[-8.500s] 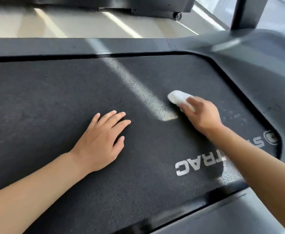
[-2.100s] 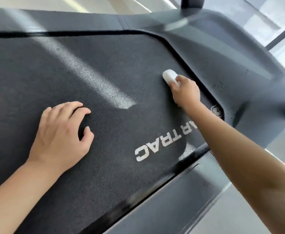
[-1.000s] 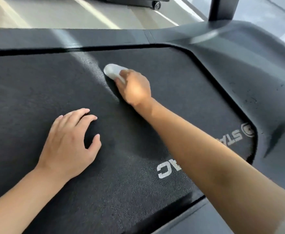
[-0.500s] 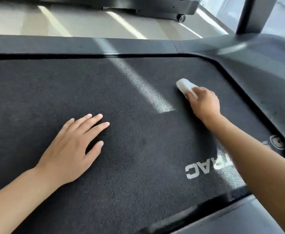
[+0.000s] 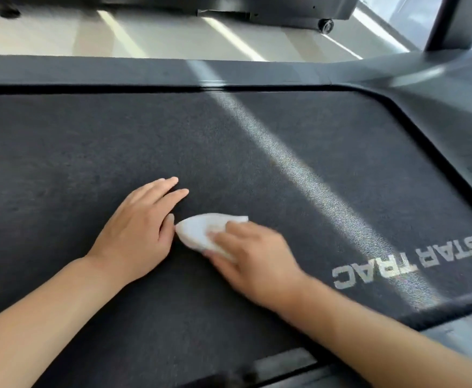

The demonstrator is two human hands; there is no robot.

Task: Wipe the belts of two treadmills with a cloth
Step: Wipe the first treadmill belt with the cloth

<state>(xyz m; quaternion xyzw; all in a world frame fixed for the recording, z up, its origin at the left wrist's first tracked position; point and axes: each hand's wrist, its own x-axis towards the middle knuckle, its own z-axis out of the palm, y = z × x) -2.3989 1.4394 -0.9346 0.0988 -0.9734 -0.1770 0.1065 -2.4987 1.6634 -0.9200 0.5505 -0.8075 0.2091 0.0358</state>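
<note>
White cloth (image 5: pixel 201 233) pressed on dark treadmill belt (image 5: pixel 299 130), near its middle. Gripped by right hand (image 5: pixel 253 261), fingers curled over it. Just beside, left hand (image 5: pixel 139 231) flat, fingers straight, bracing. Mid-wipe, seemingly; next, likely sweeping toward unwiped belt, keeping pressure.

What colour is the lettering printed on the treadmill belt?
White lettering on the dark grey belt, seen in the head view.

Sunny gym floor behind the machine

Pale floor (image 5: pixel 61 37) with bright sun stripes, a dark machine base (image 5: pixel 257 9) on a small wheel (image 5: pixel 325 25), dark post (image 5: pixel 450 23) at right.
</note>
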